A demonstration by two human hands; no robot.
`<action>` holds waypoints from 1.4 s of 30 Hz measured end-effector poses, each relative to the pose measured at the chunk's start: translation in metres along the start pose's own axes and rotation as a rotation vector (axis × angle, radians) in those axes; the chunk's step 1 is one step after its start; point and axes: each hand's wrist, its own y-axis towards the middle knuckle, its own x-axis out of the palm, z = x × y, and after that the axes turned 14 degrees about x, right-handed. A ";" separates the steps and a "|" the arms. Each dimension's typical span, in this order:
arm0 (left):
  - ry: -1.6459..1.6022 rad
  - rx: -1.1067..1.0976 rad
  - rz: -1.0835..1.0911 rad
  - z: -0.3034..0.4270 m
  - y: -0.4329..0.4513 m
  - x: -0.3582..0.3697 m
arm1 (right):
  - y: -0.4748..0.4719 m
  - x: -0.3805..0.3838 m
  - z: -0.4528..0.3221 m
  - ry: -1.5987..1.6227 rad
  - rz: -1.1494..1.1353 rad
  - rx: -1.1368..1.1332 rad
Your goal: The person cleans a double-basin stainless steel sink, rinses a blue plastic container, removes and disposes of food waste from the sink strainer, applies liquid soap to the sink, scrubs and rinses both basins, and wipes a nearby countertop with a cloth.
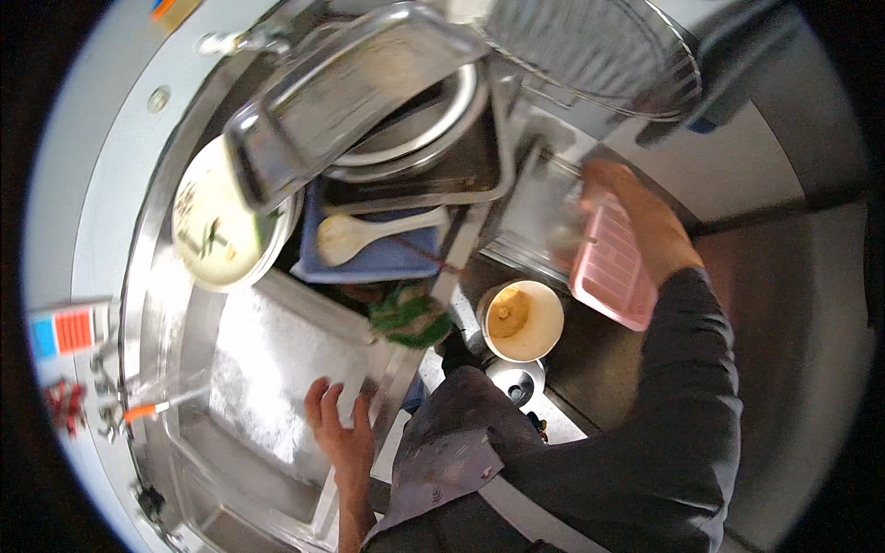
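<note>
My right hand [608,183] reaches out at the right, its fingers at the upper end of a pink plastic basket or tray [615,263]; blur hides whether they grip it. Beside it lies a clear or metal container [536,204]. My left hand [342,422] hovers with fingers apart over the front edge of a stainless steel sink [276,359] and holds nothing. Nearer the middle, a white paddle-like spoon [373,235] rests on a blue tray [415,259], and a green scrubbing pad or cloth [415,321] sits on the sink's edge.
A metal pan [366,76] leans over round pans and a dark tray [498,166]. A white bowl [214,228] with food scraps stands at the left. A wire basket [594,55] is at the top. Below the counter stands a white bucket [539,332]. An orange-handled tool [142,412] lies by the wall.
</note>
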 end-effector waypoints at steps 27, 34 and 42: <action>0.107 -0.223 0.449 -0.109 -0.264 -0.151 | -0.382 0.027 -0.559 0.124 0.015 -0.877; 0.116 -0.297 0.488 -0.112 -0.289 -0.147 | -0.376 0.105 -0.598 0.227 0.379 -0.861; 0.108 -0.091 0.364 -0.107 -0.224 -0.134 | -0.413 0.035 -0.480 0.440 0.814 -1.130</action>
